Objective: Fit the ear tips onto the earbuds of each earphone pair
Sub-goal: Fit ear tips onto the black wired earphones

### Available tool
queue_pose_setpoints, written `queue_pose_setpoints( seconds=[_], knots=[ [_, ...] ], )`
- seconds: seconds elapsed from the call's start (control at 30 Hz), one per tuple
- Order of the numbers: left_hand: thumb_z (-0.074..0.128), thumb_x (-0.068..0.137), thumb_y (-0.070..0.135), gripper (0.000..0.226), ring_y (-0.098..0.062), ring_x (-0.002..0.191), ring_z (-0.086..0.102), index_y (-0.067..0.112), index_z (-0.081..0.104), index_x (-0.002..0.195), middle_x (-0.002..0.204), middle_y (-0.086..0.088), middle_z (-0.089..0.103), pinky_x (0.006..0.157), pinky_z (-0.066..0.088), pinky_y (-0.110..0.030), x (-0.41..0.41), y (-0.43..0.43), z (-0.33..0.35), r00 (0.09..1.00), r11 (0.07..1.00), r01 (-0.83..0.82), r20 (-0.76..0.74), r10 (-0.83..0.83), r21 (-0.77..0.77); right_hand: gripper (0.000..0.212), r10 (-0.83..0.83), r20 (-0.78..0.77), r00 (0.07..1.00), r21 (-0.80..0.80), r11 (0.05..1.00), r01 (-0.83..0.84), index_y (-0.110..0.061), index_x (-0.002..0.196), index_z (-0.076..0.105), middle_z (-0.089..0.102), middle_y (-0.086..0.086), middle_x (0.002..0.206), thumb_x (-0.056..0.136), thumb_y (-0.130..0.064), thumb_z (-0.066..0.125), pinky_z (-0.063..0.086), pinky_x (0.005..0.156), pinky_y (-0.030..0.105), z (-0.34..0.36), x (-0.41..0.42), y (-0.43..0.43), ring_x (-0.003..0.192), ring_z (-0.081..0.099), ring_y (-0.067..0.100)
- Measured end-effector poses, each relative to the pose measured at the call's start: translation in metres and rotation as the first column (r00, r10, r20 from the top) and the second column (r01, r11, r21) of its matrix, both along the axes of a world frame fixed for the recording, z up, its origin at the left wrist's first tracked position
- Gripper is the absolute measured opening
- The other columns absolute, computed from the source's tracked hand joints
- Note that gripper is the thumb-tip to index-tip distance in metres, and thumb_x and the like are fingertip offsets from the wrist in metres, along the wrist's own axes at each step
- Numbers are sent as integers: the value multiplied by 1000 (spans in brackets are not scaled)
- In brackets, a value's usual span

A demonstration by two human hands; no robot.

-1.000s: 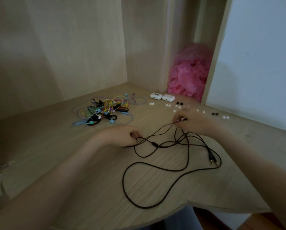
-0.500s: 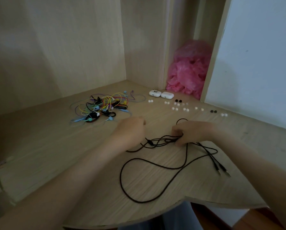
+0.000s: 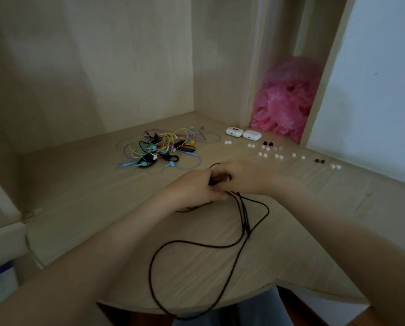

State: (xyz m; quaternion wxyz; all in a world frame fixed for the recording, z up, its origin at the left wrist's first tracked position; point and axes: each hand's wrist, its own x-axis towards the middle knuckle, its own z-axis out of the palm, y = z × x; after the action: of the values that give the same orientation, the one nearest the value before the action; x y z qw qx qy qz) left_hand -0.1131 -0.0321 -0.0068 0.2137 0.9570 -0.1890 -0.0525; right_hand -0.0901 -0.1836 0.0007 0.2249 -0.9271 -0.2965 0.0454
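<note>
Both hands meet over the middle of the desk (image 3: pixel 79 208). The left hand (image 3: pixel 194 187) and right hand (image 3: pixel 241 177) have fingers curled round a bunched black cable (image 3: pixel 196 245), whose loops trail to the near edge. The earbuds are hidden in the grip. White and black ear tips (image 3: pixel 265 155) lie in pairs beyond the hands. A coloured tangle (image 3: pixel 161 149) of earphones sits behind to the left, and two white cases (image 3: pixel 252 135) lie just beside a pink bag (image 3: pixel 286 107).
</note>
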Motion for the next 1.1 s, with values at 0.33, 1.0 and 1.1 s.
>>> queue_pose_setpoints(
  seconds=[0.33, 1.0, 1.1],
  knots=[
    [46, 98, 33, 22, -8, 63, 47, 16, 55, 87, 70, 6, 51, 57, 36, -20, 11, 93, 21, 986, 989, -28, -156, 51, 146, 90, -69, -231, 970, -277, 961, 3, -29, 145, 24, 37, -3, 139, 72, -49, 74, 38, 99, 29, 11, 11, 18, 120, 41, 11],
    [47, 98, 26, 28, -17, 60, 47, 11, 55, 76, 63, -3, 50, 55, 37, -26, 6, 261, 54, 738, 608, -632, -134, 661, -480, 11, 222, -607, 763, 435, 896, 85, -3, 93, 54, 57, 8, 86, 96, -1, 44, 54, 62, 16, -18, 51, 233, 82, 60, 19],
    [45, 99, 27, 29, -23, 70, 50, 7, 56, 82, 73, -9, 54, 64, 39, -29, 7, 264, 56, 693, 639, -666, -3, 721, -384, 22, 296, -621, 726, 559, 816, 146, -3, 89, 54, 52, 4, 81, 94, 9, 35, 50, 59, 14, -11, 52, 267, 71, 53, 12]
  ],
)
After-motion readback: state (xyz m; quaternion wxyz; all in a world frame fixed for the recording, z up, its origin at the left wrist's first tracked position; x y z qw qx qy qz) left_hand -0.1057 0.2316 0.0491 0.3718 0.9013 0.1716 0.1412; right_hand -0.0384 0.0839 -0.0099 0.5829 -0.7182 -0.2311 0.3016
